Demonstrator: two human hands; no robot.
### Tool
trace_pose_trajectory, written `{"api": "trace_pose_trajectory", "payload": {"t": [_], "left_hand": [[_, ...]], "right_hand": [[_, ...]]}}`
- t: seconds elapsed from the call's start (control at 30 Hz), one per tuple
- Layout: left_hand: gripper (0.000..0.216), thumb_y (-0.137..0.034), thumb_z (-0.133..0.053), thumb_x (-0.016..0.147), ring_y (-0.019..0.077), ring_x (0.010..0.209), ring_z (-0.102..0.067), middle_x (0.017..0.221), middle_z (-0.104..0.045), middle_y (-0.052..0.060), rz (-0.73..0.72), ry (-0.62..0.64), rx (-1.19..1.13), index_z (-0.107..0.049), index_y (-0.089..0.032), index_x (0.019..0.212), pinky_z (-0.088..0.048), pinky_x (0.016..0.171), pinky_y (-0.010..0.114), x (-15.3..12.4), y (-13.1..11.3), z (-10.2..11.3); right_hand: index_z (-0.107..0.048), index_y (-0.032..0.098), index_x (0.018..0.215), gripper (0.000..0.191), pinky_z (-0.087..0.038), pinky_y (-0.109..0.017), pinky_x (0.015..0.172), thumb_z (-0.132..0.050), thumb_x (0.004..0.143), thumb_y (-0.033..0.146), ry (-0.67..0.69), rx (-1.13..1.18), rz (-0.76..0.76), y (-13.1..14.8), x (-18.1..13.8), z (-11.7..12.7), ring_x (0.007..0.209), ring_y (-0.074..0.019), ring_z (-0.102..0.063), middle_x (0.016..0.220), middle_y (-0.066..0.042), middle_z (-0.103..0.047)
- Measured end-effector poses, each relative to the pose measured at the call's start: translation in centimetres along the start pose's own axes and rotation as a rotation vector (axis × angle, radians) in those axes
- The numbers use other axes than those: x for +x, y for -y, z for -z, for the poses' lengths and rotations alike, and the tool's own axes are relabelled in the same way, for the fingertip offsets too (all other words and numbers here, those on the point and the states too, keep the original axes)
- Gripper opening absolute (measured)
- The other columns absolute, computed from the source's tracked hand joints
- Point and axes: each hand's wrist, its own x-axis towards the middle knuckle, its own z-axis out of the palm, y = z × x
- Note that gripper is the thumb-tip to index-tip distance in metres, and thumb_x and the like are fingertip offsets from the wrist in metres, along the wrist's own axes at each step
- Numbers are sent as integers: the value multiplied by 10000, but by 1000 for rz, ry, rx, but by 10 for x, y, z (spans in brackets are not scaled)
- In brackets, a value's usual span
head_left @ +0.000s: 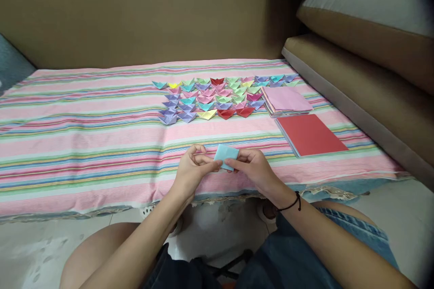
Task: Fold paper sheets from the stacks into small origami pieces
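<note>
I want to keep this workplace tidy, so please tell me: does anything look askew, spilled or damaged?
Only slightly: the pink-topped paper stack has uneven edges, with lower sheets showing at its left. I see no spill or torn paper.

Head-worn camera, facing forward and down; left hand (pixel 194 168), right hand (pixel 253 168) near, striped cloth (pixel 84 144) beyond.

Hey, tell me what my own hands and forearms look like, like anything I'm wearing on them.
Your left hand and right hand are ungloved, with no sleeves visible on the forearms. A thin, dark cord bracelet circles the right wrist.
</note>
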Motion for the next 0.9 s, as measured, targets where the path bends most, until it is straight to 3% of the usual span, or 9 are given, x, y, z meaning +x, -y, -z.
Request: {"api": "trace_pose_trajectory", "payload": {"t": [0.47, 0.7, 0.8, 0.9], "left_hand": [[498, -201, -852, 520, 91, 485, -599, 523, -671, -41, 28, 18, -21, -435, -186, 792, -503, 575, 198, 2, 4, 0], [482, -190, -840, 540, 82, 494, -602, 514, -665, -51, 21, 26, -13, -426, -188, 787, -492, 588, 179, 1, 1, 2], [482, -190, -836, 546, 82, 499, -603, 521, -669, -50, 24, 28, -12, -423, -189, 794, -490, 589, 178, 0, 0, 2], [475, -192, -835, 546, 85, 505, -606, 526, -671, -50, 18, 18, -5, -427, -186, 790, -499, 603, 193, 0, -1, 2]], "right_hand": [[-599, 164, 471, 377, -400, -255, 528, -718, 681, 454, -16, -107, 51, 4, 3, 8, 505, -112, -517, 491, 0, -589], [-691, 175, 624, 298, -478, -294, 582, -707, 678, 467, -43, -25, 42, 7, 3, 11, 571, -153, -574, 583, -18, -639], [-681, 177, 592, 304, -480, -295, 572, -709, 675, 467, -65, -54, 69, 8, 4, 11, 559, -156, -573, 561, -18, -630], [-682, 176, 627, 311, -500, -294, 587, -685, 708, 476, -11, -40, 53, 9, 4, 12, 577, -155, -592, 587, -17, -638]]}}
